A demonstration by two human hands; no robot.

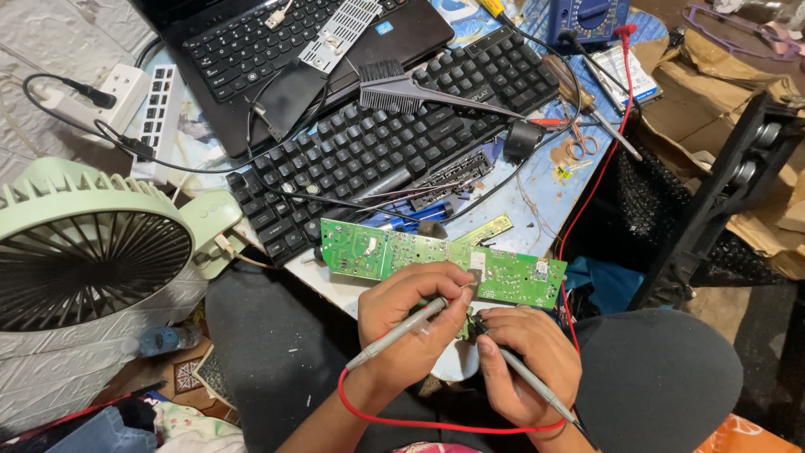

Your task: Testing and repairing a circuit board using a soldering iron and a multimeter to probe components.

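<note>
The green circuit board [444, 262] lies at the near edge of your worktop [545, 189], its long axis running left to right and dipping slightly nearer at the right end. It sits just beyond both your hands, touching them along its near edge. Your left hand [411, 315] is clamped on a grey probe [398, 331]; that probe slants from near-left up to far-right, with its tip pointing at the board's middle. Your right hand [524, 356] is closed around a second probe [537, 386], which slants from near-right toward far-left, its tip hidden between your fingers and the board. Both hands are about equally close to the board. A red lead [444, 424] loops under your wrists and climbs away on the right. Farther off lie a black keyboard [394, 143], a brush [411, 88] and a laptop [277, 50]; a pale green fan [92, 243] stands left.
</note>
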